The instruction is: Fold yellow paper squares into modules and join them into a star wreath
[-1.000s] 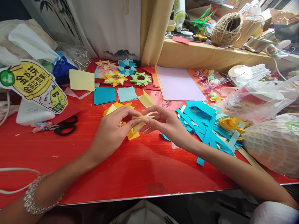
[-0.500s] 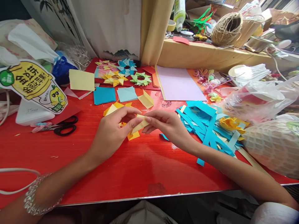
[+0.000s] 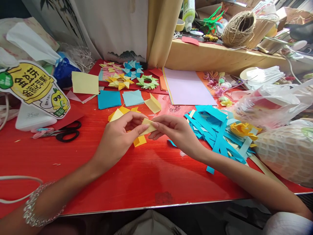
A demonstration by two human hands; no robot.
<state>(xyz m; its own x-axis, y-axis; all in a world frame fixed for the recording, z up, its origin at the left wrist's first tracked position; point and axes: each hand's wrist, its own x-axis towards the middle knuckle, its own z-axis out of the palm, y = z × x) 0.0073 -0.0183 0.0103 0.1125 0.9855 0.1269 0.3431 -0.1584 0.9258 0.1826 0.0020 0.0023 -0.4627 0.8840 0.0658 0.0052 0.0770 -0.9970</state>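
Observation:
Between my two hands is a small folded piece of pale yellow paper [image 3: 147,126], held above the red table. My left hand [image 3: 124,130] pinches its left side between thumb and fingers. At its right end, my right hand [image 3: 168,129] grips it with thumb and forefinger. Behind and below my left hand lie folded orange-yellow papers [image 3: 140,141], partly hidden by the fingers. A creased pale yellow square [image 3: 153,103] rests just beyond my hands, beside stacks of light blue squares [image 3: 133,98] and darker blue squares [image 3: 109,99].
Several folded paper rings [image 3: 147,82] sit at the back on red sheets. Blue paper strips [image 3: 215,130] are heaped to the right, near a net-wrapped bundle [image 3: 286,150]. Black-handled scissors [image 3: 67,135] lie left. A lilac sheet [image 3: 188,86] lies behind; twine [image 3: 239,29] stands on the ledge.
The folded yellow paper has tilted slightly, and more of its flat face shows between my fingers. Both hands stay in nearly the same place.

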